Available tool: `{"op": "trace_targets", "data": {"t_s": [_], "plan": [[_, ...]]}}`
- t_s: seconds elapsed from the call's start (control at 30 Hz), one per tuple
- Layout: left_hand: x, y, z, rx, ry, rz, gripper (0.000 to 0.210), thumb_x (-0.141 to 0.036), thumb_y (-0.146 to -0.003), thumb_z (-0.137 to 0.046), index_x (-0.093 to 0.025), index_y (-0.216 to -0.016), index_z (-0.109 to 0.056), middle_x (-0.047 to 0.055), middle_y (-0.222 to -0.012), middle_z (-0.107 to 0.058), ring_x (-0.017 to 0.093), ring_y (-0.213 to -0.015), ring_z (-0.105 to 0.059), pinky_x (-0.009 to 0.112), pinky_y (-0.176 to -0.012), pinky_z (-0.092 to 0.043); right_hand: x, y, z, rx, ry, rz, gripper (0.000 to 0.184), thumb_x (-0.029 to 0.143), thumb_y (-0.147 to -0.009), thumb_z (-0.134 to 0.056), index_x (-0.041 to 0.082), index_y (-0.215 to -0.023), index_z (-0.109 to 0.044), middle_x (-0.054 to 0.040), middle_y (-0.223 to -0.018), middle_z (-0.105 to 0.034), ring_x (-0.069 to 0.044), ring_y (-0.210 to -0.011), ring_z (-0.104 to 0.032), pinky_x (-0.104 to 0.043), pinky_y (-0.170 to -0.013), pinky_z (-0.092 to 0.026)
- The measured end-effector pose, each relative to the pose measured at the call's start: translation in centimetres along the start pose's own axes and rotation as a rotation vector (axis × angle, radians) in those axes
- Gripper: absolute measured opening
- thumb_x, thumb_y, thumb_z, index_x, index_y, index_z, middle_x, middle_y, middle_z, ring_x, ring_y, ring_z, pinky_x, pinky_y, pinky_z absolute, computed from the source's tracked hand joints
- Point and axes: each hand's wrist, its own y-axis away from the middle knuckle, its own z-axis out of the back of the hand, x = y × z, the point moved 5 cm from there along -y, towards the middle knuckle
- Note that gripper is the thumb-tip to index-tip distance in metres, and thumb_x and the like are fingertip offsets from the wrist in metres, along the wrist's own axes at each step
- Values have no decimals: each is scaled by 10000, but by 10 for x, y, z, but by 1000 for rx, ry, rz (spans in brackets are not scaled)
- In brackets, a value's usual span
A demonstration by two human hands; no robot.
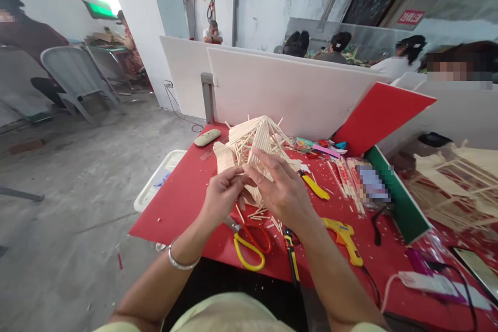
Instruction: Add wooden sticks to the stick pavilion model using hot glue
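My left hand is closed in a pinch, its fingertips meeting those of my right hand over the red table. Whatever lies between the fingertips is too small and covered to make out. The right hand's fingers are bent and partly extended, with thumb and fingertips drawn together. Just behind both hands stands a model built of pale wooden sticks, with a peaked, slatted roof; the hands hide its lower front. Short cut stick pieces lie beneath them. Close to my wrists are scissors with red and yellow handles.
Yellow-handled pliers, a yellow-and-black cutter and a yellow glue gun with a cord lie at right. Stick bundles and a green-sided board are beyond. A white partition closes the back; a pale case sits left.
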Motion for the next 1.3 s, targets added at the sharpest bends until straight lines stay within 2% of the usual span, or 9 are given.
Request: {"op": "trace_targets", "data": {"t_s": [0.1, 0.27, 0.37, 0.5, 0.7, 0.9, 1.1, 1.3], "plan": [[-7, -12, 7, -79, -69, -36, 294, -437, -832, -673, -153, -903, -651, 89, -850, -735, 171, -524, -682, 226, -390, -474, -5, 7, 1, -24, -4, -62, 608, 108, -907, -525, 356, -1450, -413, -72, -1488, -429, -245, -1345, -441, -482, -1074, -469], [-8, -26, 15, -248, -262, -117, 311, -448, -850, -644, -150, -782, -699, 69, -697, -713, 144, -477, -649, 209, -398, -459, -14, 28, -2, -48, -58, -169, 582, 134, -886, -564, 376, -1406, -466, -63, -1446, -474, -271, -1273, -505, -502, -997, -520], [-4, -31, 15, -273, -308, -135, 324, -456, -851, -640, -159, -745, -713, 55, -628, -697, 134, -445, -622, 207, -388, -443, -14, 37, -4, -47, -80, -185, 556, 136, -881, -576, 366, -1382, -493, -65, -1423, -498, -265, -1273, -506, -494, -990, -521], [-1, -37, 13, -256, -334, -118, 373, -473, -862, -619, -149, -705, -715, 44, -533, -660, 105, -377, -549, 205, -388, -438, -12, 43, -3, -55, -99, -187, 533, 121, -870, -593, 341, -1351, -525, -70, -1394, -524, -251, -1263, -512, -473, -993, -516], [0, -44, 10, -209, -278, -74, 390, -475, -848, -626, -121, -699, -698, 73, -625, -698, 116, -422, -589, 204, -389, -444, -13, 48, -2, -39, -97, -199, 482, 106, -866, -598, 289, -1311, -566, -75, -1348, -555, -235, -1234, -520, -441, -989, -507], [-3, -48, 9, -177, -225, -13, 379, -451, -828, -651, -109, -668, -683, 62, -570, -669, 103, -405, -565, 192, -377, -413, -14, 52, -3, -27, -96, -206, 465, 109, -872, -595, 275, -1305, -571, -71, -1342, -562, -224, -1226, -520, -419, -993, -498], [3, -52, 10, -126, -99, 42, 352, -442, -790, -690, -100, -704, -690, 109, -733, -725, 119, -453, -606, 201, -374, -415, -14, 55, -6, -5, -101, -220, 443, 124, -884, -579, 277, -1299, -572, -73, -1331, -565, -227, -1202, -526, -428, -975, -503], [4, -52, 9, -118, -53, 67, 353, -440, -773, -712, -98, -693, -678, 114, -745, -729, 118, -453, -608, 196, -371, -405, -16, 60, -9, 7, -97, -229, 411, 135, -887, -576, 266, -1277, -584, -78, -1315, -566, -229, -1198, -522, -435, -981, -498]]}}
